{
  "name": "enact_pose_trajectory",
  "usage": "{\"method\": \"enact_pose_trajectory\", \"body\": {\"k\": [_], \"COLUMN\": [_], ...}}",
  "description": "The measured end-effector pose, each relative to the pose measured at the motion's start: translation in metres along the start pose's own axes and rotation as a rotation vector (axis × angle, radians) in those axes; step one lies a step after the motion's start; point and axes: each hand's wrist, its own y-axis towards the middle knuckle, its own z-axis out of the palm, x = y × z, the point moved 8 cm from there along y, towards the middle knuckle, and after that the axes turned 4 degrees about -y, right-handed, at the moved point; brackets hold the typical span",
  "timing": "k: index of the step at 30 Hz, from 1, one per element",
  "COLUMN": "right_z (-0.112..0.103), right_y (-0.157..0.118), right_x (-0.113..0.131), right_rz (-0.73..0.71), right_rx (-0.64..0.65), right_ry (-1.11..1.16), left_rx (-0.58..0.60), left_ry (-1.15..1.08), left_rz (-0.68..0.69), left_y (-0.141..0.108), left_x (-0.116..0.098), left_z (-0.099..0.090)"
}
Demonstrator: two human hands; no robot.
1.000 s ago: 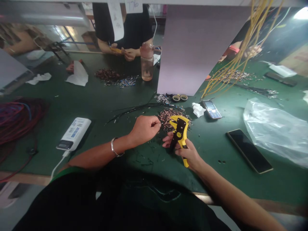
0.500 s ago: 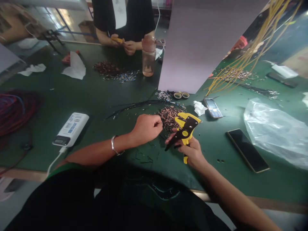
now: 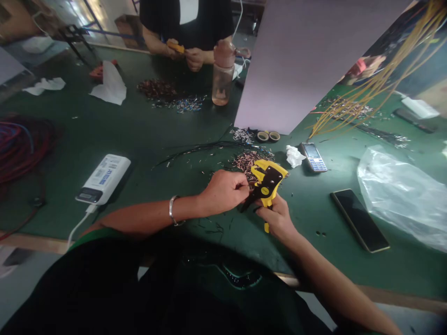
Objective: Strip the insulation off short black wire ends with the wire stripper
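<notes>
Yellow tool (image 3: 269, 180) in the right hand (image 3: 276, 217), left hand (image 3: 225, 193) close by

Above the near middle of the counter (image 3: 157, 125), the right hand grasps the tool by its handles, head raised and tilted. The left hand is clenched, thumb against the curled fingers, just left of the tool; whether it pinches a wire, I cannot tell. A bracelet (image 3: 172, 210) circles the left wrist.

Just beyond the hands lies a pile of copper-coloured bits (image 3: 243, 160), partly hidden by the tool. Black wires (image 3: 206, 145) stretch left beyond it, with silvery bits (image 3: 241, 135) and two tape rolls (image 3: 262, 136) farther off.

To the right are a crumpled tissue (image 3: 295, 157), a keypad phone (image 3: 314, 157), a dark phone (image 3: 359, 220) and a clear bag (image 3: 394, 193). At left sits a power bank (image 3: 104, 178), near a red coil (image 3: 23, 153). On the far side, a co-worker's hands (image 3: 194, 58) hold an orange-yellow tool (image 3: 175, 46) beside a bottle (image 3: 222, 79).
</notes>
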Motion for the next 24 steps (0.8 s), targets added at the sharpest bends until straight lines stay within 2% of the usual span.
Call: {"method": "enact_pose_trajectory", "body": {"k": [6,12,18,24], "right_z": [0.000,-0.002,0.008,0.009], "right_y": [-0.001,-0.005,-0.004,-0.004], "right_x": [0.019,0.013,0.013,0.008], "right_rz": [-0.081,-0.057,-0.041,-0.047], "right_rx": [-0.015,-0.088,-0.034,-0.072], "right_ry": [-0.129,-0.175,-0.158,-0.169], "left_rx": [0.051,0.089,0.131,0.169], "left_ry": [-0.111,-0.122,-0.083,-0.074], "left_rz": [-0.028,-0.024,-0.021,-0.032], "left_y": [-0.002,-0.005,-0.005,-0.005], "left_x": [0.000,0.000,-0.001,-0.001], "left_z": [0.007,0.011,0.012,0.012]}}
